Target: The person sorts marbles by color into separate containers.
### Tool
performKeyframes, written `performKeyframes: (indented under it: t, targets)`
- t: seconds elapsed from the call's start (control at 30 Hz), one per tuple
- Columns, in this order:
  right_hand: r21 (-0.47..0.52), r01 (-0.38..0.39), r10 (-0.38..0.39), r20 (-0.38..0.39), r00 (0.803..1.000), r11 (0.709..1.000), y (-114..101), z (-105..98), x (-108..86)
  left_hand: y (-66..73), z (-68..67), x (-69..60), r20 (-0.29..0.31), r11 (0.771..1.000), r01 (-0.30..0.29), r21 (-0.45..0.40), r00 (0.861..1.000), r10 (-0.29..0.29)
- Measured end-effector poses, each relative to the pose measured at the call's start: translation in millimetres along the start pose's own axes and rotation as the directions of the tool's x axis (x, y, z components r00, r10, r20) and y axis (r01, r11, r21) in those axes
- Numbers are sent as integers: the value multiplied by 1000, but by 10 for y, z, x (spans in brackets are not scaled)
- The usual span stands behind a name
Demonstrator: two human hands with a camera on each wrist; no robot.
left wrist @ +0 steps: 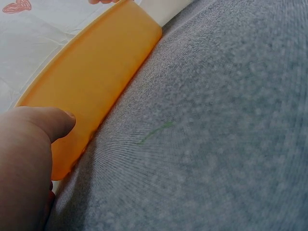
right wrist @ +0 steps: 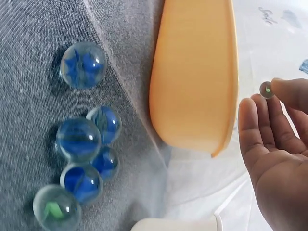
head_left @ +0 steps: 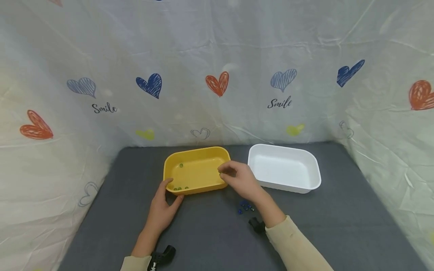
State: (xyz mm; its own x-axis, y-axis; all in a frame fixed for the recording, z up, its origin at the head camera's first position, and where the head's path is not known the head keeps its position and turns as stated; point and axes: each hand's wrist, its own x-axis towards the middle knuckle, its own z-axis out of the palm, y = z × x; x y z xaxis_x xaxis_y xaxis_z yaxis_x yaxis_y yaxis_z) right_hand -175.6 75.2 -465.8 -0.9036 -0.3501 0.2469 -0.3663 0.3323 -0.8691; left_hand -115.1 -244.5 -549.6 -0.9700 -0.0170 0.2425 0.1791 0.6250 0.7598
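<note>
A yellow tray (head_left: 198, 153) lies on the dark cloth, with several green marbles (head_left: 181, 165) inside, most along its front left side. My left hand (head_left: 161, 210) holds its front left corner; in the left wrist view the thumb (left wrist: 60, 121) presses the outer wall. Over the tray's right rim is my right hand (head_left: 241, 180). Between thumb and fingertips it pinches a green marble (right wrist: 266, 90), plain in the right wrist view. Below that hand, on the cloth, sit several blue marbles (right wrist: 79, 139) and a green one (right wrist: 57, 208), grouped closely.
A white tray (head_left: 285, 185) stands to the right of the yellow one. Behind both hangs a pale curtain (head_left: 183, 113) printed with hearts. Dark grey cloth (head_left: 210, 229) covers the table. A black wrist device (head_left: 257, 225) shows beside the right sleeve.
</note>
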Motion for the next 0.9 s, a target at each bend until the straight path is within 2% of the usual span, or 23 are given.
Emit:
performKeyframes:
  t: [0.37,0.57,0.9]
  targets:
    - [-48,-36,36,7,999,998,8,65,27,-5,2,3,3,1000,2,7,1000,-2]
    - [-63,-37,38,15,999,997,-1,82,36,8,-3,3,4,1000,17,6,1000,-17]
    - [-79,-43,43,5,999,996,11,79,42,8,3,9,-3,1000,5,18,1000,-5]
